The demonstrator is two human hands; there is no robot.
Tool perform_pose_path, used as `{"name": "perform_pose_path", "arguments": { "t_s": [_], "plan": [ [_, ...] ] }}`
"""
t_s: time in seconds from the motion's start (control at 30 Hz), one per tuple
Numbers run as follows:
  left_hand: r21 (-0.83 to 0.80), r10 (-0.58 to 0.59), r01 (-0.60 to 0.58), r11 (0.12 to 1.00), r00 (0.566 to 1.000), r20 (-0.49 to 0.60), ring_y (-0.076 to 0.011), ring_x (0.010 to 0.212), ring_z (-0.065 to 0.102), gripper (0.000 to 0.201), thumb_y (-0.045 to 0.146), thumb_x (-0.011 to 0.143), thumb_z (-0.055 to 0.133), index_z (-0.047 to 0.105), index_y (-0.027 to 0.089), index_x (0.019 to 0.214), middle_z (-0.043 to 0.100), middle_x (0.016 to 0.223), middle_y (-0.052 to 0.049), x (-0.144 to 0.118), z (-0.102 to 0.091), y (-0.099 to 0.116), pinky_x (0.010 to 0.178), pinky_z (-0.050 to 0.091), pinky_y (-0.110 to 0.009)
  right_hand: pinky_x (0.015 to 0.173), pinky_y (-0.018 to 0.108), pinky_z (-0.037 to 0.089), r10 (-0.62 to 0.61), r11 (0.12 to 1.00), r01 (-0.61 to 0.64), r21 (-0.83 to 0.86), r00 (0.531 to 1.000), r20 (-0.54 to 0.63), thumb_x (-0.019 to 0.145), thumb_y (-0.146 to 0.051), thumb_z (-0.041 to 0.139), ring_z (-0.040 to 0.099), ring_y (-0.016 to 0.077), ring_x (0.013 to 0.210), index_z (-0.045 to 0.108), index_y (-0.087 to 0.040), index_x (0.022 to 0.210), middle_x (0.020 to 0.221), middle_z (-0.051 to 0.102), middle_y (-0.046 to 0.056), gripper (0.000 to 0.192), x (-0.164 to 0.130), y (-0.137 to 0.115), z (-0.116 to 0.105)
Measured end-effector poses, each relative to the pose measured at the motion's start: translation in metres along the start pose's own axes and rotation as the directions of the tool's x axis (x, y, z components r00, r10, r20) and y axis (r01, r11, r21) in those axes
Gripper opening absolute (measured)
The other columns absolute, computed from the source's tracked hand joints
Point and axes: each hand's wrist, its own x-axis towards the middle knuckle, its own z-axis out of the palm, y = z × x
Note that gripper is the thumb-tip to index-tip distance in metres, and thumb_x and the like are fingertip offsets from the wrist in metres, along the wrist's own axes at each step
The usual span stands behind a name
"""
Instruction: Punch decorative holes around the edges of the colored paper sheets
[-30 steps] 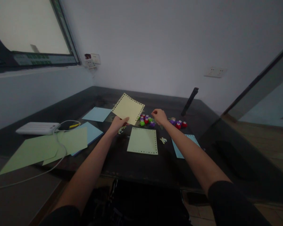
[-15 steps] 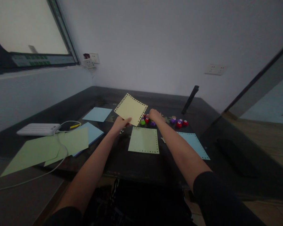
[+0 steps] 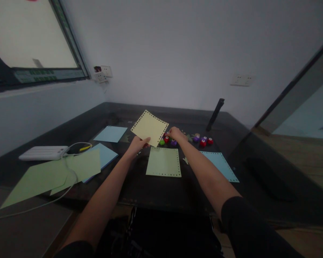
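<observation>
Paper (image 3: 150, 126) is edge-held in left hand (image 3: 139, 144); tabletop (image 3: 187, 117) stretches wide behind.

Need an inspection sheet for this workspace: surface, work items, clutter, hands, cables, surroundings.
Surface: black table, dimly lit.
Work items: yellow sheet with edge holes, held up; punched green sheet on the table; small coloured objects in two groups.
Clutter: loose green sheets at left, partly over blue paper; white box.
Hands: left hand grips the yellow sheet; right hand at the left group, grip unclear.
Cables: white cable crosses the loose green sheets.
Surroundings: wall with sockets; window at left.
</observation>
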Motion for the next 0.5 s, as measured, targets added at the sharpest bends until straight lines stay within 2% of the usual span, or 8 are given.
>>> {"name": "perform_pose_path", "arguments": {
  "t_s": [0.13, 0.23, 0.33, 0.4, 0.5],
  "plan": [
    [-0.033, -0.012, 0.012, 0.999, 1.000, -0.009, -0.0123, 0.047, 0.056, 0.029, 0.032, 0.068, 0.067, 0.065, 0.007, 0.082, 0.066, 0.061, -0.007, -0.001, 0.001, 0.002, 0.046, 0.041, -0.022, 0.068, 0.027, 0.045, 0.040, 0.999, -0.038, 0.039, 0.996, -0.074, 0.063, -0.038, 0.073, 0.064, 0.0193, 0.079, 0.061, -0.017, 0.072, 0.083, 0.069, 0.009, 0.025, 0.002, 0.003, -0.005],
    [-0.049, -0.022, 0.021, 0.999, 1.000, -0.009, -0.0121, 0.047, 0.055, 0.026, 0.031, 0.067, 0.068, 0.065, 0.008, 0.079, 0.066, 0.060, -0.006, -0.002, 0.002, 0.004, 0.046, 0.040, -0.022, 0.068, 0.026, 0.044, 0.018, 0.995, -0.005, 0.097, 0.991, -0.133, 0.068, -0.039, 0.068, 0.062, 0.0169, 0.079, 0.060, -0.017, 0.080, 0.088, 0.069, 0.007, 0.027, -0.002, 0.004, -0.015],
    [-0.088, -0.033, 0.033, 0.996, 0.999, -0.003, -0.0120, 0.049, 0.056, 0.024, 0.029, 0.067, 0.068, 0.065, 0.008, 0.078, 0.065, 0.060, -0.006, -0.005, 0.006, 0.007, 0.047, 0.041, -0.022, 0.066, 0.025, 0.045, -0.036, 0.974, 0.070, 0.215, 0.987, -0.158, 0.068, -0.041, 0.067, 0.062, 0.0149, 0.075, 0.058, -0.017, 0.079, 0.082, 0.068, 0.004, 0.028, -0.019, 0.007, -0.028],
    [-0.136, -0.049, 0.047, 0.990, 0.999, -0.007, -0.0114, 0.049, 0.055, 0.024, 0.027, 0.067, 0.068, 0.065, 0.008, 0.081, 0.066, 0.064, -0.006, -0.007, 0.011, 0.010, 0.047, 0.041, -0.022, 0.063, 0.027, 0.047, -0.061, 0.881, 0.125, 0.456, 0.987, -0.151, 0.063, -0.042, 0.070, 0.062, 0.0154, 0.069, 0.056, -0.018, 0.075, 0.073, 0.066, 0.002, 0.031, -0.038, 0.011, -0.037],
    [-0.198, -0.066, 0.071, 0.978, 0.997, 0.030, -0.0104, 0.049, 0.055, 0.026, 0.025, 0.065, 0.070, 0.064, 0.009, 0.085, 0.067, 0.068, -0.006, -0.013, 0.026, 0.016, 0.049, 0.042, -0.022, 0.060, 0.029, 0.050, -0.057, 0.685, 0.089, 0.723, 0.996, -0.068, 0.057, -0.040, 0.075, 0.063, 0.0156, 0.064, 0.054, -0.018, 0.075, 0.070, 0.065, 0.001, 0.036, -0.076, 0.020, -0.048]
  ]
}}
